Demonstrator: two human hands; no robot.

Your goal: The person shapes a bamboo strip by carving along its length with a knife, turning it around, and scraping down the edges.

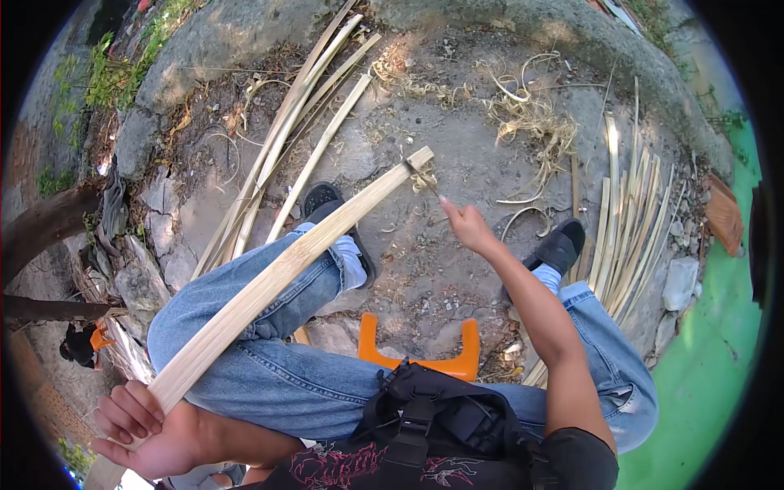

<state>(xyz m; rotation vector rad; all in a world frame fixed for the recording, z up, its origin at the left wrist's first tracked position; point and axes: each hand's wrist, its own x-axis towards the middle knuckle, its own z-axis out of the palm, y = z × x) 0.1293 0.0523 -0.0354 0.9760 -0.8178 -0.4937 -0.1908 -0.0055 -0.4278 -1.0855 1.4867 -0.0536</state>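
Observation:
A long, pale bamboo strip [286, 265] slants across my bent leg from lower left to upper centre. Its near end is gripped by my left hand [139, 429], the fingers curled round it. Closed as well, my right hand [471, 227] holds a knife [426, 181], most of whose handle is hidden in the fist. The dark blade lies against the strip's far end, where a few thin curls of shaving hang.
More long strips [282, 147] lie on the ground at left, and a bundle of thin strips [629, 216] lies at right. Curled shavings [543, 135] litter the dirt. An orange plastic seat [420, 359] shows between my legs. Beyond the stones at right is green water [710, 359].

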